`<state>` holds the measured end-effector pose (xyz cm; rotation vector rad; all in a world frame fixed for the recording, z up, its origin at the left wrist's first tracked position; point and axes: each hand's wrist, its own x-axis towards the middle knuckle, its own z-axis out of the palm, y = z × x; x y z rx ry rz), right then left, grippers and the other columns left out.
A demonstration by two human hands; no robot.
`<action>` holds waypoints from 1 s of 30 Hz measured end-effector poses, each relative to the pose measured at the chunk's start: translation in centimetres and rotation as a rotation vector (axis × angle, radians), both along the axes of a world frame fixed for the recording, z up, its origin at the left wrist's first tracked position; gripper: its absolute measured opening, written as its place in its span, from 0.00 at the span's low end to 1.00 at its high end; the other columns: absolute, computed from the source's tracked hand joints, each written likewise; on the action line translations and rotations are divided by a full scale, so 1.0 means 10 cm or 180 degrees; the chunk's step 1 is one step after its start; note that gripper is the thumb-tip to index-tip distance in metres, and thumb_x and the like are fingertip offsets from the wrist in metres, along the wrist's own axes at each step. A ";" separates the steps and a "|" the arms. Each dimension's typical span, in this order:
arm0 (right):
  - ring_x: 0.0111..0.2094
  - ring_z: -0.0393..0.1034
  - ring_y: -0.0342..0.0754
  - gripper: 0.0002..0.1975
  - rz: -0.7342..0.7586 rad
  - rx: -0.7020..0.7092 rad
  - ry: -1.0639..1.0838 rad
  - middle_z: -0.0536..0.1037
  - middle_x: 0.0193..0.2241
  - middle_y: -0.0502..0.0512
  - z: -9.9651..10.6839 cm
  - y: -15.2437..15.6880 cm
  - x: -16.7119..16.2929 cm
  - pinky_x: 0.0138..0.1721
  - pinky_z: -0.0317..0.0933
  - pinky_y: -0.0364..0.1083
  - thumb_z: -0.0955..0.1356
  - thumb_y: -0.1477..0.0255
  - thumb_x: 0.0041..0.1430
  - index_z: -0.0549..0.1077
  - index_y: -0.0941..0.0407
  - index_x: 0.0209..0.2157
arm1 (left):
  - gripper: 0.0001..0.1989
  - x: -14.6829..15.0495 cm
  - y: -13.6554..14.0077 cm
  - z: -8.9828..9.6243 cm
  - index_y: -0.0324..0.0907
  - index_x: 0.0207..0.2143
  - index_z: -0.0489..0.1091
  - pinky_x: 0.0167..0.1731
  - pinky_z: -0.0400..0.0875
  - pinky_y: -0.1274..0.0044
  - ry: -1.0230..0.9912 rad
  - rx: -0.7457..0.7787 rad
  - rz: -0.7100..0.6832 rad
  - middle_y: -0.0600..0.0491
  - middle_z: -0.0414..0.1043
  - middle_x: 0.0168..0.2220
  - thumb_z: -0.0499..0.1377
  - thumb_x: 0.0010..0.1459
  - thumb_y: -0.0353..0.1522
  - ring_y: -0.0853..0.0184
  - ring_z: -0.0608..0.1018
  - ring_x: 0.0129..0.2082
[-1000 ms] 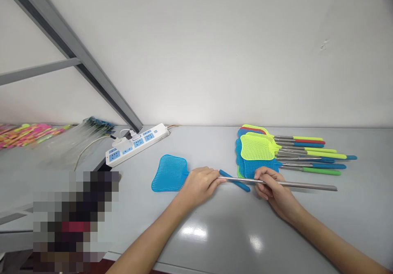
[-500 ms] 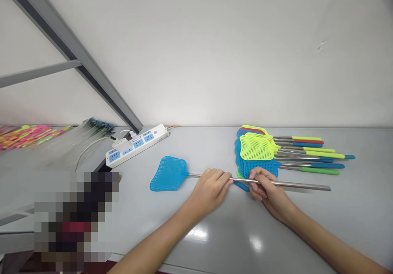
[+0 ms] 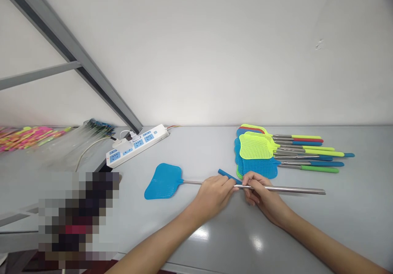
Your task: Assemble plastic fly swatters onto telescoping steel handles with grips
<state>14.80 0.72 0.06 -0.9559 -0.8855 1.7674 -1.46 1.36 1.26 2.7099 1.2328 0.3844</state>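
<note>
A blue fly swatter (image 3: 164,181) lies crosswise, its mesh head to the left and its thin metal rod pointing right. Closed around the rod near its middle is my left hand (image 3: 214,194), knuckles up. My right hand (image 3: 262,192) pinches the thicker metal part of the rod further right, its fingers curled under. The rod's bare metal end sticks out beyond that hand. Between and behind both hands, a blue tube-like grip (image 3: 227,176) slants down to the right, its lower end hidden by my fingers. I cannot tell whether it is held or rests on the table.
Several finished-looking fly swatters (image 3: 256,146) with coloured grips lie stacked on the grey table (image 3: 196,143) behind my right hand. A white power strip (image 3: 136,144) with plugs sits left. Far left are a plastic bag (image 3: 75,141) and colourful pieces (image 3: 33,137). A grey frame (image 3: 76,63) slants above.
The swatter has shifted slightly left and towards me, and both hands moved with it. The blue grip now shows more between the hands, at a steeper slant.
</note>
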 end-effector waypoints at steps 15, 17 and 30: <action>0.14 0.44 0.36 0.07 -0.0023 -0.0046 -0.0227 0.54 0.11 0.43 0.00 -0.02 0.02 0.17 0.41 0.40 0.60 0.77 0.50 0.64 0.57 0.21 | 0.15 -0.02 0.01 -0.07 0.41 0.25 0.60 0.21 0.55 0.80 0.0115 0.0385 0.0050 0.57 0.66 0.22 0.41 0.59 0.36 0.73 0.68 0.21; 0.14 0.44 0.36 0.07 -0.0020 -0.0055 -0.0226 0.54 0.11 0.43 0.00 -0.01 0.01 0.17 0.41 0.40 0.60 0.77 0.50 0.64 0.57 0.21 | 0.15 -0.02 0.01 -0.06 0.41 0.25 0.61 0.21 0.55 0.80 0.0105 0.0385 0.0038 0.57 0.66 0.22 0.41 0.59 0.36 0.73 0.68 0.21; 0.14 0.46 0.36 0.08 0.0096 0.0022 -0.0194 0.53 0.13 0.43 -0.03 0.00 0.03 0.17 0.40 0.40 0.59 0.77 0.53 0.65 0.58 0.22 | 0.13 -0.05 0.04 -0.09 0.41 0.25 0.60 0.21 0.56 0.80 0.0026 0.0171 -0.0028 0.57 0.66 0.22 0.42 0.59 0.35 0.72 0.68 0.22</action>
